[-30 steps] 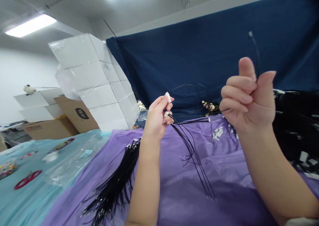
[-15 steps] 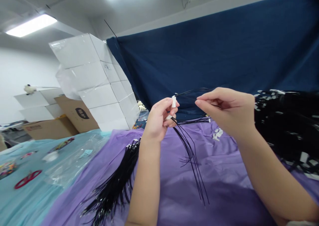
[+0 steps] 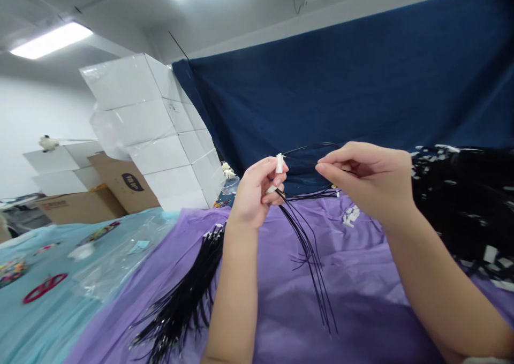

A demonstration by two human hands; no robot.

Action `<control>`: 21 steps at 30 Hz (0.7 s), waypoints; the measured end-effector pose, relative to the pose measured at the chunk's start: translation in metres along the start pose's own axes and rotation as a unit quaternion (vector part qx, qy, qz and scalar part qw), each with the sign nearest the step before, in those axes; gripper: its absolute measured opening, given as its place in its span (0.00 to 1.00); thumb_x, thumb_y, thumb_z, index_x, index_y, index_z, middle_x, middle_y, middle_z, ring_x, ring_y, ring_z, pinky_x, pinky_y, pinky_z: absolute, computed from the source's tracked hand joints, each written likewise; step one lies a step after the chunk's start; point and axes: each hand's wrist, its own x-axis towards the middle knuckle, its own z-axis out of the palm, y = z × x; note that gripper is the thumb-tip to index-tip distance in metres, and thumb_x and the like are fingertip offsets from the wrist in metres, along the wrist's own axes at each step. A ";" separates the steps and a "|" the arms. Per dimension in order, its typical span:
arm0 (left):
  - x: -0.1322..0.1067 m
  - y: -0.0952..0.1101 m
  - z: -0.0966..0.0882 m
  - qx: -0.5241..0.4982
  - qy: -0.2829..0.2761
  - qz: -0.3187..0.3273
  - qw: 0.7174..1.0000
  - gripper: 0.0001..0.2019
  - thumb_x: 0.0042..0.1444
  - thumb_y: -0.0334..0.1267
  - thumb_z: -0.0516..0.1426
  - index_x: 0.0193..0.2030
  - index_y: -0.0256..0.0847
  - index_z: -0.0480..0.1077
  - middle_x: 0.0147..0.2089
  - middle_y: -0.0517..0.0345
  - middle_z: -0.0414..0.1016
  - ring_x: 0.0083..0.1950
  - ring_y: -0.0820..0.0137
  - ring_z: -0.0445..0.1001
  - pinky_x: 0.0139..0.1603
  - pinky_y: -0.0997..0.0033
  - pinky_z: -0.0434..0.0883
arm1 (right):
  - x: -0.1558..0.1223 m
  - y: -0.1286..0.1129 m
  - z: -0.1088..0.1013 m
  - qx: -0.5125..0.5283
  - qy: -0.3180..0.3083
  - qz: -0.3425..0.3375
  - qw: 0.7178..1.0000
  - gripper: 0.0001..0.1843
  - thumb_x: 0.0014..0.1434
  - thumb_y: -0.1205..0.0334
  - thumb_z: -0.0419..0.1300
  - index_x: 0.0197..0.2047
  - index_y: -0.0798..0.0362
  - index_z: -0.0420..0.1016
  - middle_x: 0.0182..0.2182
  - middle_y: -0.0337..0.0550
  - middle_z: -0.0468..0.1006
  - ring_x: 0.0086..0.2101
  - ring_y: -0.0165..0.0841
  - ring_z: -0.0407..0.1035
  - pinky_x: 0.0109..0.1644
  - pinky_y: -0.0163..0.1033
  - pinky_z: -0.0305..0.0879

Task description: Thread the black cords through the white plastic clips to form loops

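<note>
My left hand, raised over the purple cloth, pinches a small white tag upright between thumb and finger. Its lower fingers close around another white piece, from which several thin black cords hang down. To the right, my right hand is closed in a pinch on a thin black cord that runs across to the white tag. A second stretch of cord arches above it between the two hands. Further cord behind the right fingers is partly hidden.
A bundle of black cords lies left of my left forearm; a larger black heap with white tags is at right. Loose white tags rest on the purple cloth. Red scissors and stacked white boxes stand left.
Both hands stay nearly in place, each keeping its hold. The cord between them has shifted slightly, and its upper arch looks a little rounder.
</note>
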 end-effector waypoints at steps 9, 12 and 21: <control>-0.002 0.000 -0.001 -0.004 -0.012 0.003 1.000 0.11 0.60 0.43 0.55 0.32 0.38 0.66 0.25 0.68 0.55 0.16 0.86 0.45 0.17 0.82 0.50 | 0.001 0.001 -0.004 -0.014 -0.041 0.000 0.999 0.03 0.54 0.67 0.66 0.29 0.51 0.79 0.21 0.35 0.70 0.22 0.25 0.60 0.25 0.34 0.57; -0.002 0.001 -0.001 -0.008 -0.013 -0.001 1.000 0.11 0.60 0.44 0.56 0.32 0.38 0.66 0.25 0.68 0.54 0.16 0.86 0.45 0.16 0.83 0.50 | 0.001 0.001 -0.004 -0.007 -0.052 0.012 0.999 0.04 0.53 0.68 0.67 0.28 0.51 0.78 0.21 0.35 0.70 0.23 0.25 0.60 0.26 0.34 0.57; -0.003 0.001 -0.001 0.021 -0.016 0.007 1.000 0.11 0.59 0.45 0.56 0.32 0.39 0.66 0.25 0.68 0.55 0.16 0.86 0.46 0.16 0.83 0.51 | 0.001 0.001 -0.004 -0.006 -0.050 0.021 0.998 0.03 0.55 0.66 0.65 0.29 0.52 0.78 0.20 0.35 0.68 0.22 0.25 0.58 0.25 0.35 0.54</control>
